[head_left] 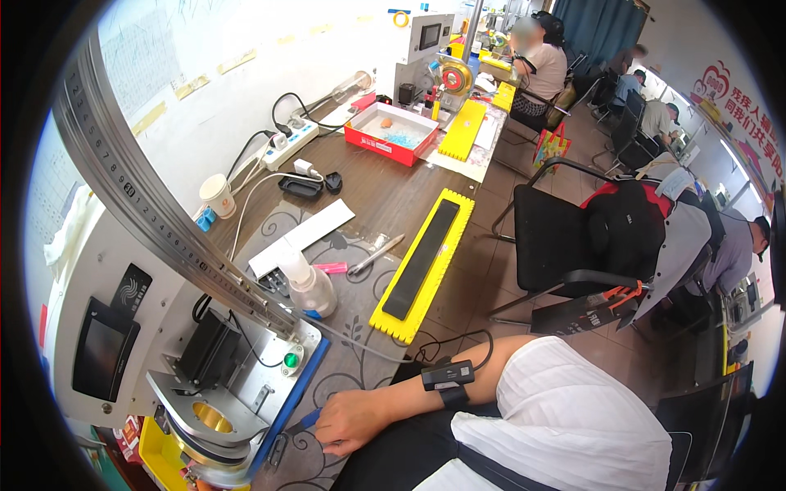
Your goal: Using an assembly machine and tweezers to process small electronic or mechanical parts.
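My right hand (pixel 354 420) rests low over the patterned table mat, its fingers curled. A slim blue tool (pixel 304 422) sticks out from under its knuckles toward a machine's blue-edged base; the fingers hide the rest, and its exact kind is unclear. Beside this lies a small dark metal piece (pixel 280 446). Close by stands the machine, with a round metal fixture with a brass-coloured centre (pixel 213 417), a green button (pixel 291 360) and a dark screen (pixel 105 348). A cabled black box (pixel 448 375) is strapped to my right forearm. My left hand is outside the picture.
A ruler-marked metal column (pixel 123 180) rises at left. On the table are a clear bottle (pixel 309 286), a yellow tray with a black strip (pixel 422 266), a white strip (pixel 303 237) and a red-rimmed box (pixel 391 135). A black chair (pixel 557 237) stands beyond; people sit farther back.
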Demonstrator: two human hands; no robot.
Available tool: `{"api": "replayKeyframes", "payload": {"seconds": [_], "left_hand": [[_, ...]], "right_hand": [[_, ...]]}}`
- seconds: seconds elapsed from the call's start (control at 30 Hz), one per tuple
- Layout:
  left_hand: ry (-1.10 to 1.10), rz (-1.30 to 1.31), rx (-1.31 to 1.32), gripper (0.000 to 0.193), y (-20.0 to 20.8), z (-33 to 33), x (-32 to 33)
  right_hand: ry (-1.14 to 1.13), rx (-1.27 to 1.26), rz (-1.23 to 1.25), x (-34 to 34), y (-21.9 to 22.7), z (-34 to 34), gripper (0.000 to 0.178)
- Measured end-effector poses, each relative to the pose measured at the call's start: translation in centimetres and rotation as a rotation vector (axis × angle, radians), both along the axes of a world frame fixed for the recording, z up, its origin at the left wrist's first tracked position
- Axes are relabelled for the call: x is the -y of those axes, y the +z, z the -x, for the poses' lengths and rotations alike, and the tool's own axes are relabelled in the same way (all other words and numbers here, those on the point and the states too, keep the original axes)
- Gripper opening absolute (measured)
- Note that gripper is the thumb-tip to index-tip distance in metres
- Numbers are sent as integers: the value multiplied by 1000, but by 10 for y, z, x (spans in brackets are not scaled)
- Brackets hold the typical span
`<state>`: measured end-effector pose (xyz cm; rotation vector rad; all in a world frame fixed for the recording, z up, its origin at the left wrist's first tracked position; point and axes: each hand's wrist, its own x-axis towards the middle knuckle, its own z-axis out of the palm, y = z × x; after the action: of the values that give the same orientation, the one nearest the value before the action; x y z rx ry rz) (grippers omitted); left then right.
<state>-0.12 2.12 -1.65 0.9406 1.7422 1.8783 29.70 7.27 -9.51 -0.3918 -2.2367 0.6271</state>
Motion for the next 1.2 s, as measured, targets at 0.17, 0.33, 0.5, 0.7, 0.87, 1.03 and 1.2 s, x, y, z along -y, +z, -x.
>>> {"api": "replayKeyframes", "payload": {"seconds": [0.17, 0.33, 0.5, 0.7, 0.87, 1.03, 1.2], "left_hand": [[6, -50, 6, 16, 0, -2, -1], [10, 6, 11, 18, 3, -1, 3], [16, 18, 3, 22, 11, -15, -4], [-8, 52, -35, 24, 9, -5, 4], [-8, 67, -53, 26, 9, -5, 5], [12, 189, -90, 28, 21, -9, 7], [-30, 212, -47, 27, 19, 2, 10]], "right_hand": [[10, 10, 22, -1, 0, 2, 26], [6, -27, -16, -1, 6, 0, 26], [-154, -121, -141, -9, 43, -19, 17], [-756, -354, -211, -55, 115, -56, 35], [-808, -272, -8, -66, 115, -58, 55], [-854, -400, 8, -81, 112, -57, 56], [-848, -234, 159, -104, 107, -69, 37]]}}
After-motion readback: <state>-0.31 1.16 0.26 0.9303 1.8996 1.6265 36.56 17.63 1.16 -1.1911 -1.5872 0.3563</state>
